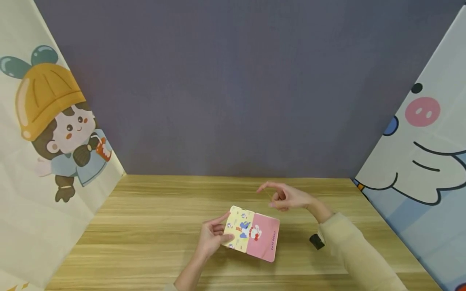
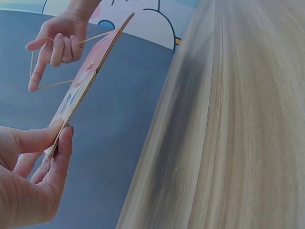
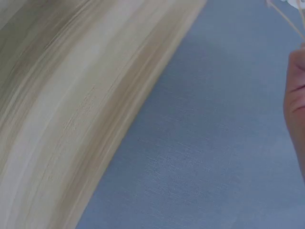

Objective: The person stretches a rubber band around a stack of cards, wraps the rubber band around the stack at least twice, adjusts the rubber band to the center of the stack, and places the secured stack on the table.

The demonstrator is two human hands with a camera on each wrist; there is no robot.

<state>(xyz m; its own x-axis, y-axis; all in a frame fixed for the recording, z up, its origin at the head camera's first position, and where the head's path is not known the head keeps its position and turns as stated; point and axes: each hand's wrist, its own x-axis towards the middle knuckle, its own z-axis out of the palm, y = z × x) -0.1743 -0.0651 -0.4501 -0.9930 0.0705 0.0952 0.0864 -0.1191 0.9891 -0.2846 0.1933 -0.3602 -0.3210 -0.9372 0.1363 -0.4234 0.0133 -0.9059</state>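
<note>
Above a wood-grain table (image 1: 164, 242), we see a left hand (image 1: 210, 237) gripping a yellow-and-pink booklet (image 1: 252, 233) by its yellow edge, thumb on the printed cover. Near it, a right hand (image 1: 287, 197) holds a thin rubber band (image 2: 55, 84) stretched between index finger and thumb, its other fingers curled. We cannot tell whether the band touches the booklet.

The booklet (image 1: 252, 235) is half pink, half figure-printed yellow; the thin band (image 2: 56, 84) seems tan.
</note>
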